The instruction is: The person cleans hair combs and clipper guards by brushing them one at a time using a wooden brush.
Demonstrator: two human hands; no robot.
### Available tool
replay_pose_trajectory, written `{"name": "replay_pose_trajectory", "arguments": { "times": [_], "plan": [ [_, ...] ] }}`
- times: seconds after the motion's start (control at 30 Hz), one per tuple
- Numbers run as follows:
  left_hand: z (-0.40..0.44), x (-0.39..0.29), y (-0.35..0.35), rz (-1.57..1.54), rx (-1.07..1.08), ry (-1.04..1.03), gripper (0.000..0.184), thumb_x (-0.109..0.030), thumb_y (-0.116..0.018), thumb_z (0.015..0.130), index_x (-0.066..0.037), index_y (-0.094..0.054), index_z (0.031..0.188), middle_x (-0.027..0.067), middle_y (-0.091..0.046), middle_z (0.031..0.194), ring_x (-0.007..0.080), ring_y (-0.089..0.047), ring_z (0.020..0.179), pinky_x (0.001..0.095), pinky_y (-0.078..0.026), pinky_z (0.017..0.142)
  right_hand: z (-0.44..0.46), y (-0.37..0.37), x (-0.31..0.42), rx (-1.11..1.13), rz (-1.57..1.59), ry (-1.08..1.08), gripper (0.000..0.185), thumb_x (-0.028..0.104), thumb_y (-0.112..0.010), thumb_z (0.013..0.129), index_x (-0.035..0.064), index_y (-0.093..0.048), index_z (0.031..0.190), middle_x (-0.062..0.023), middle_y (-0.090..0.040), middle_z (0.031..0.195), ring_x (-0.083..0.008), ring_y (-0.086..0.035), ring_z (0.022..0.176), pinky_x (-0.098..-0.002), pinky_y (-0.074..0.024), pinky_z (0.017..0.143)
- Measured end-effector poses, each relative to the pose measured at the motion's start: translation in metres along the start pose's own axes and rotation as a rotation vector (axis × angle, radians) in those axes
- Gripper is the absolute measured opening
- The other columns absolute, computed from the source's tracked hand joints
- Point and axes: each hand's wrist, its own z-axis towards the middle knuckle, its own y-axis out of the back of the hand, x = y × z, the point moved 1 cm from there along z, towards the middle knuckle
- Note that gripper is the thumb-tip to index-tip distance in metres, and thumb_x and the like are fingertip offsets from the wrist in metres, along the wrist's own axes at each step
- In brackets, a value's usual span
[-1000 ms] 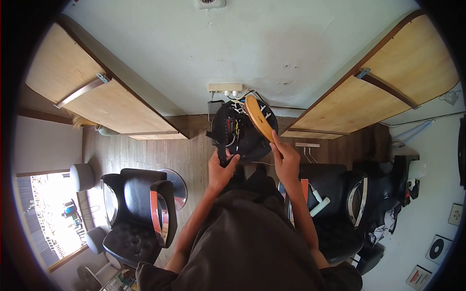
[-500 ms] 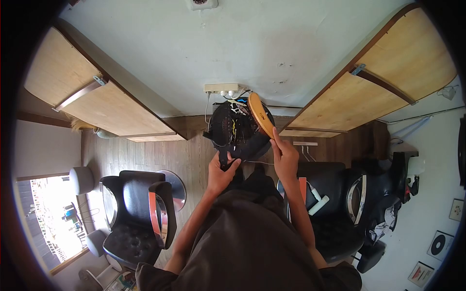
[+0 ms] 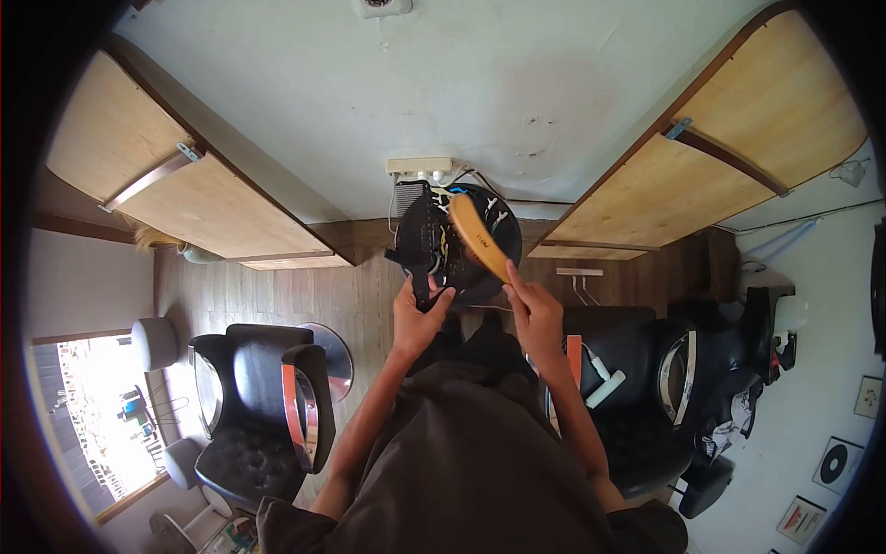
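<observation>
here — brush point(image 3: 481, 242) in right hand point(image 3: 537, 319)

Person near me's in a dk brown-grey top point(image 3: 461, 462), loose, w/ soft folds. Short sleeves, L sleeve point(image 3: 293, 524) & R sleeve point(image 3: 652, 530) same dk cloth. L hand point(image 3: 418, 321) & R hand point(image 3: 538, 320) bare. Black trousers point(image 3: 489, 353); footwear dk, details too shadowed.

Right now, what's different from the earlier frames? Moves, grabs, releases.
The right hand has shifted left, bringing the wooden-backed brush left, closer to the black comb. The comb's toothed end shows more plainly than in the previous frame. Nothing visibly taken hold of or let go.

Unchanged: left hand on the comb's handle, brush in the right hand, black salon chair at left.
</observation>
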Motion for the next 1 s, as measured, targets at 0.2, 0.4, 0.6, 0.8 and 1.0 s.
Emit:
{"name": "replay_pose_trajectory", "arguments": {
  "times": [0.2,0.4,0.6,0.8,1.0],
  "plan": [
    [-0.009,0.0,0.002,-0.016,0.026,0.013,0.031,-0.003,-0.077,0.095,-0.013,-0.048,0.094,-0.007,-0.053,0.07,0.0014,-0.05,0.053,0.0225,-0.038,0.045,0.019,0.018,-0.014,-0.082,-0.192,-0.01,0.052,0.01,-0.073,0.098,0.0223,-0.064,0.148,-0.0106,-0.053,0.071,-0.0239,-0.05,0.058,-0.0359,-0.0463,0.058],
    [-0.009,0.0,0.004,-0.009,0.002,0.0,0.03,-0.002,-0.077,0.095,-0.012,-0.048,0.095,-0.0073,-0.052,0.07,0.0013,-0.05,0.054,0.0226,-0.038,0.045,0.002,0.006,-0.006,-0.013,-0.222,0.082,0.053,0.01,-0.074,0.098,0.0218,-0.063,0.148,-0.0114,-0.056,0.075,-0.0271,-0.055,0.06,-0.0393,-0.0495,0.059],
    [-0.006,0.001,0.012,0.003,-0.043,-0.016,0.029,-0.001,-0.076,0.095,-0.011,-0.049,0.095,-0.0066,-0.054,0.071,0.0017,-0.051,0.054,0.0227,-0.038,0.046,-0.025,-0.002,0.022,0.08,-0.074,0.044,0.054,0.007,-0.075,0.096,0.0201,-0.064,0.148,-0.011,-0.057,0.075,-0.0232,-0.056,0.06,-0.0354,-0.0487,0.06],
    [-0.012,0.003,0.009,0.049,-0.036,-0.028,0.028,-0.002,-0.077,0.094,-0.01,-0.051,0.095,-0.007,-0.054,0.076,0.0003,-0.05,0.062,0.0205,-0.04,0.054,-0.015,-0.006,0.023,0.041,0.006,0.002,0.054,0.006,-0.075,0.097,0.0208,-0.064,0.147,-0.0107,-0.053,0.071,-0.0212,-0.051,0.059,-0.0338,-0.0465,0.06],
    [-0.016,0.013,0.005,0.123,-0.022,-0.105,0.027,-0.004,-0.079,0.094,-0.011,-0.053,0.094,-0.0079,-0.053,0.077,-0.0004,-0.049,0.068,0.0197,-0.041,0.059,0.017,-0.013,0.01,-0.025,-0.011,0.06,0.052,0.007,-0.074,0.097,0.0205,-0.064,0.147,-0.0105,-0.05,0.068,-0.0217,-0.048,0.058,-0.0343,-0.0454,0.059]
  ]
}}
